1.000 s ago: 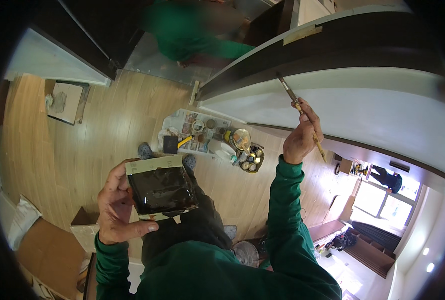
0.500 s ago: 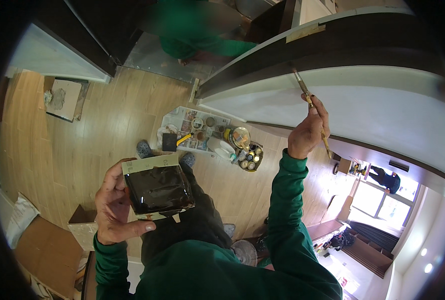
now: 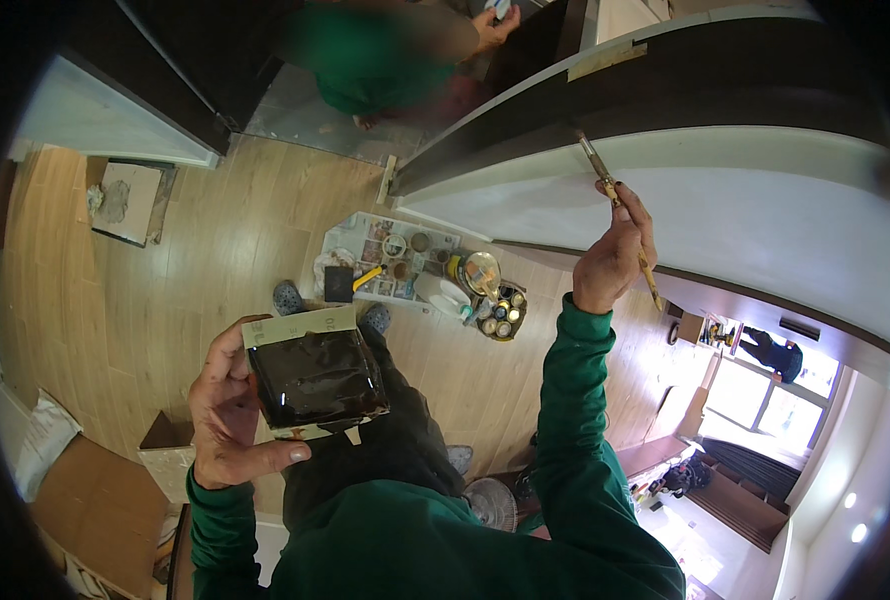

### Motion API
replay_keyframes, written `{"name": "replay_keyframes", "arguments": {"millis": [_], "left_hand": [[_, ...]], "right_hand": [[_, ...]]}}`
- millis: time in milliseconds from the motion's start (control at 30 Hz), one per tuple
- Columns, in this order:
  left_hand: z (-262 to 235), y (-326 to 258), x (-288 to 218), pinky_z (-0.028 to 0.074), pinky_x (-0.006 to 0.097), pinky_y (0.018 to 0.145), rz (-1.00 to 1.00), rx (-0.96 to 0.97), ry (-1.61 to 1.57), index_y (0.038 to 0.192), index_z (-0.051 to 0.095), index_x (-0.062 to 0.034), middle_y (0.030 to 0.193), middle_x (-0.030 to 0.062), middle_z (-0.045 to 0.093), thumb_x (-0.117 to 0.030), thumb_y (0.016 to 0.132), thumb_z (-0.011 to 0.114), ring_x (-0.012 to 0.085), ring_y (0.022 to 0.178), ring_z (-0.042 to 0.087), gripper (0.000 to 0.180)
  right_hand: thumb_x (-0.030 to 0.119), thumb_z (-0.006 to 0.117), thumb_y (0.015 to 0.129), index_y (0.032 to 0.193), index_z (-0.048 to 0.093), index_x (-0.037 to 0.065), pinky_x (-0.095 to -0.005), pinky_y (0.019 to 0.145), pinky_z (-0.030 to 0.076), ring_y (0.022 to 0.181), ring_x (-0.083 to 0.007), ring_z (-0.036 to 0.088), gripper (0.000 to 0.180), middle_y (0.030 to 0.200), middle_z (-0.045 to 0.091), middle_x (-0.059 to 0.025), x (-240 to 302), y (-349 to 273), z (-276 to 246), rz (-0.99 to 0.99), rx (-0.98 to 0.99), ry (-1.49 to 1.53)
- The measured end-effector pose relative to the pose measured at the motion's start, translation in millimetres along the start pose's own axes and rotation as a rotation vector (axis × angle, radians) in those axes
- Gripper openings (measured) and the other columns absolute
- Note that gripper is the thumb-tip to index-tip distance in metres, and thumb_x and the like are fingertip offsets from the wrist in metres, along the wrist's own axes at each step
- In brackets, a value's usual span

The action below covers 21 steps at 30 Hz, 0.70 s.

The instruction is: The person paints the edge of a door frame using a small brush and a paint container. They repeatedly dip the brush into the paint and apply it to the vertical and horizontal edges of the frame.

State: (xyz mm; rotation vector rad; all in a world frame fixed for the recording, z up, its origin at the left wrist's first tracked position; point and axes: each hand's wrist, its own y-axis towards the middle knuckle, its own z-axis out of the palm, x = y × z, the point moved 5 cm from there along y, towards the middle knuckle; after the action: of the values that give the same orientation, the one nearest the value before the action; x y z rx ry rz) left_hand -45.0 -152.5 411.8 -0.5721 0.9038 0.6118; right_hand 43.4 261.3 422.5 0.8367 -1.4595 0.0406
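One brush (image 3: 615,200), one dark-coated board (image 3: 315,378), two hands.

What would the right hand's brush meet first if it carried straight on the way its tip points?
The right hand holds a thin brush pointing up-left; its tip already sits at the pale top edge of the door, probably touching, though depth is unclear.

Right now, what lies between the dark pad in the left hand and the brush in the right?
In the head view, between the dark pad and the brush, small pots and tins sit on spread paper on the wooden floor below.
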Motion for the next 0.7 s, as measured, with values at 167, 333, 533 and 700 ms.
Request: {"name": "replay_keyframes", "arguments": {"millis": [167,333,533,700], "left_hand": [[0,5,0,0.041,0.038,0.109,0.000,0.005,-0.001,0.150,0.032,0.0064,0.135,0.0182,0.060,0.001,0.054,0.091,0.0265,0.126,0.058,0.113],[3,6,-4,0.041,0.038,0.109,-0.013,-0.007,0.007,0.149,0.032,0.0064,0.134,0.0180,0.061,0.001,0.053,0.092,0.0266,0.126,0.058,0.113],[4,9,-4,0.042,0.038,0.108,-0.022,-0.016,0.020,0.149,0.033,0.0063,0.134,0.0176,0.061,0.000,0.053,0.092,0.0265,0.126,0.058,0.113],[2,7,-5,0.043,0.038,0.108,-0.029,-0.011,0.002,0.149,0.032,0.0063,0.134,0.0177,0.061,0.001,0.053,0.091,0.0263,0.126,0.058,0.113]], "right_hand": [[0.007,0.057,0.088,0.112,0.069,-0.009,-0.0412,0.101,0.046,0.105,-0.0309,0.067,0.031,0.112,0.070,-0.0224,4,-3,-2,-0.025,0.014,0.059],[0.008,0.057,0.088,0.112,0.069,-0.009,-0.0413,0.102,0.046,0.105,-0.0312,0.067,0.031,0.112,0.070,-0.0231,4,-5,2,0.000,0.043,0.049],[0.008,0.057,0.089,0.112,0.068,-0.010,-0.0417,0.102,0.045,0.104,-0.0319,0.067,0.032,0.111,0.070,-0.0237,9,4,-1,-0.028,-0.010,0.050],[0.007,0.056,0.088,0.113,0.068,-0.010,-0.0419,0.102,0.045,0.104,-0.0316,0.067,0.032,0.111,0.070,-0.0238,14,-2,-2,-0.053,0.004,0.124]]}}
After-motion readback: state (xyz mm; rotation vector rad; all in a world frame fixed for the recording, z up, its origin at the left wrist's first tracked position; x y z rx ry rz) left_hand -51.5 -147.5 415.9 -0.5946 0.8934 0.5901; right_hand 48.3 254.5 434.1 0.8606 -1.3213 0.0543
